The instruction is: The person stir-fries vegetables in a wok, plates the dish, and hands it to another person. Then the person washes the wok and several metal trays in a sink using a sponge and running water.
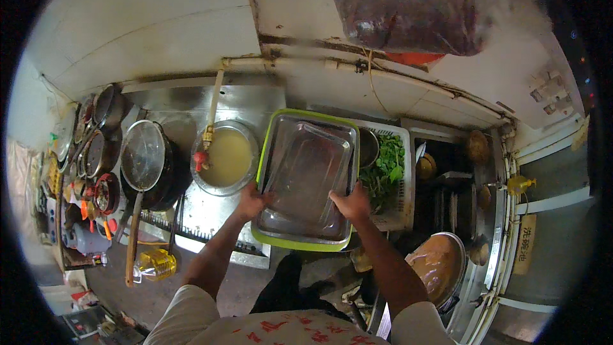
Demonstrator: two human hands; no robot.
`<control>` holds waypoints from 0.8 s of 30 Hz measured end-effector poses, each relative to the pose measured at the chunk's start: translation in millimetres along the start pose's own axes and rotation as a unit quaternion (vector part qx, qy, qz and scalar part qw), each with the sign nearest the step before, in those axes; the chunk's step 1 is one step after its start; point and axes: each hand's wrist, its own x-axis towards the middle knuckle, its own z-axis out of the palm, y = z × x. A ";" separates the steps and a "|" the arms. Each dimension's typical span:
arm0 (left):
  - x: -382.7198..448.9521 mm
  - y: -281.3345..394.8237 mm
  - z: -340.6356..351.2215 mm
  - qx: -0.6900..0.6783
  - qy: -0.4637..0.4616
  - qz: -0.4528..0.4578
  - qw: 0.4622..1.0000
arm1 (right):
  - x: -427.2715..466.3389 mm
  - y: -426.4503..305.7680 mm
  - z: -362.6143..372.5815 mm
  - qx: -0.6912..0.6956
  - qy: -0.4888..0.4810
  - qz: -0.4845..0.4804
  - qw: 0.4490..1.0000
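Both my hands grip a stack of rectangular trays in front of me. At its outside is a lime-green plastic tray, with a stainless steel tray nested in it and what looks like another shallow pan lying askew inside. My left hand clasps the left rim, thumb over the inner edge. On the right rim, my right hand does the same. Just left of the stack is a metal pot of cloudy yellowish liquid. To the right, a white plastic basket is partly covered by the stack.
Leafy greens and a metal bowl sit in the basket. A red-handled tap hangs over the pot. A long-handled strainer rests on a dark wok at left. An oil bottle and a brown-filled basin flank me.
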 end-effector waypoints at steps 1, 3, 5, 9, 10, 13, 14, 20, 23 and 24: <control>8.6 1.8 5.7 0.000 -0.007 -0.010 1.000 | 12.0 6.0 3.3 0.011 0.005 -0.020 1.000; 27.4 6.3 20.5 0.002 -0.026 -0.031 0.999 | 35.1 18.9 7.1 0.037 0.018 -0.056 0.998; 42.4 3.8 27.0 0.109 -0.016 -0.026 0.994 | 51.9 26.8 18.6 0.034 0.025 -0.043 0.998; 62.6 -9.6 22.3 0.280 0.034 -0.061 0.957 | 41.2 17.6 5.8 0.149 0.040 -0.022 0.988; 60.8 2.1 26.0 0.253 -0.003 -0.051 0.966 | 37.8 15.1 0.7 0.172 0.038 -0.018 0.984; 60.9 27.8 35.2 0.221 -0.073 -0.033 0.972 | 37.3 11.9 -16.2 0.159 -0.012 0.021 0.987; 66.2 18.2 29.4 0.232 -0.073 -0.019 0.970 | 36.0 14.8 -11.5 0.181 -0.007 0.027 0.983; 79.4 3.3 31.0 0.108 0.015 -0.088 0.990 | 9.3 27.3 -15.7 0.219 -0.015 -0.024 0.975; 74.7 14.9 45.8 0.086 -0.037 -0.068 0.993 | -32.7 16.2 -35.8 0.179 -0.012 -0.037 0.983; 72.3 25.4 54.4 0.109 -0.038 -0.070 0.991 | -46.1 18.2 -23.3 0.165 0.053 -0.098 0.980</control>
